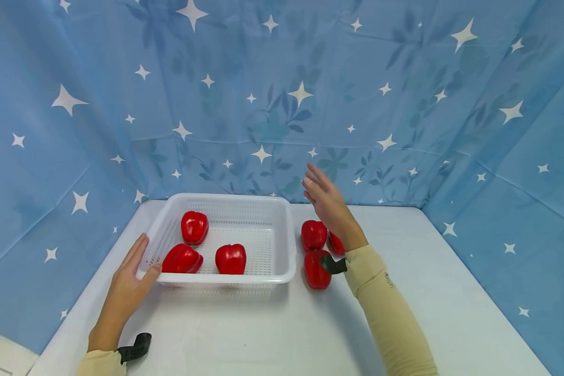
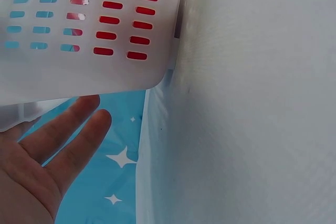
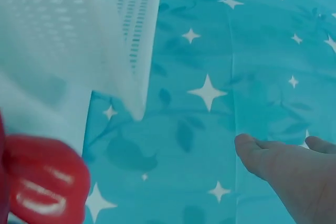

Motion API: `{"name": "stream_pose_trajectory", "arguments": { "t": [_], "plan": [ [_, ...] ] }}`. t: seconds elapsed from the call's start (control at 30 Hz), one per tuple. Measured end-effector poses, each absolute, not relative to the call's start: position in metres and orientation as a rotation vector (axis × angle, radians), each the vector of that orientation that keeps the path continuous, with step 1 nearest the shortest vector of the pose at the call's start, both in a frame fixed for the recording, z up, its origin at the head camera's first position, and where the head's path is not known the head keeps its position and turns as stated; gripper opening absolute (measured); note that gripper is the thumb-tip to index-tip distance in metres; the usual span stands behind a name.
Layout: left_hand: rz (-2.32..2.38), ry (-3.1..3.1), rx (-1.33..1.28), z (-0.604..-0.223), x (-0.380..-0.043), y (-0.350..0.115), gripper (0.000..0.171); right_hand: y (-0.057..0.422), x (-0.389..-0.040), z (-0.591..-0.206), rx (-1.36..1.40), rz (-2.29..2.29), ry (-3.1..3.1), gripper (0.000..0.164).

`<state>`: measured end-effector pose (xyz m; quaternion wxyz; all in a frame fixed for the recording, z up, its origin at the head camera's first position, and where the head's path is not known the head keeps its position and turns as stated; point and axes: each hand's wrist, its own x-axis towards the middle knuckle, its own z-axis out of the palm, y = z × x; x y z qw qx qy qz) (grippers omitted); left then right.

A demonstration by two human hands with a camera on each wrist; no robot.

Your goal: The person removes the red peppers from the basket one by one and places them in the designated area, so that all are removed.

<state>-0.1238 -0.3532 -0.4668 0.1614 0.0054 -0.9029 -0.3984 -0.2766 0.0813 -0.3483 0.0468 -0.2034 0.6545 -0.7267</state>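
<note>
A white plastic basket (image 1: pixel 268 277) with slotted walls stands on the table and holds three red bell peppers, one at the back left (image 1: pixel 195 227), one at the front left (image 1: pixel 180 259) and one near the front middle (image 1: pixel 231 259). My left hand (image 1: pixel 129 282) lies along its left front corner, fingers straight, thumb at the rim; the left wrist view shows the fingers (image 2: pixel 79 140) beside the slotted wall. Raised above the table right of the basket, my right hand (image 1: pixel 331 206) holds nothing, its fingers extended. Below it lie three more bell peppers (image 1: pixel 314 235), one partly hidden by the wrist.
A white cloth covers the table (image 1: pixel 432 292). Blue star-patterned curtains (image 1: pixel 282 104) hang behind it and along both sides. Black camera straps (image 1: pixel 136 349) sit on both wrists.
</note>
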Motion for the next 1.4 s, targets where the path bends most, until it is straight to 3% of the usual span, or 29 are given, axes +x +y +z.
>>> {"name": "stream_pose_trajectory", "arguments": {
  "t": [0.77,1.4],
  "plan": [
    [-1.144,-2.595,0.023,-0.467,-0.124,-0.354,0.080,0.017,-0.279,-0.339,-0.784,-1.972,2.126,0.079],
    [-1.136,-2.574,0.009,-0.467,-0.126,-0.355,0.080,-0.012,-0.281,-0.359,-0.907,-1.620,2.185,0.087]
  ]
}}
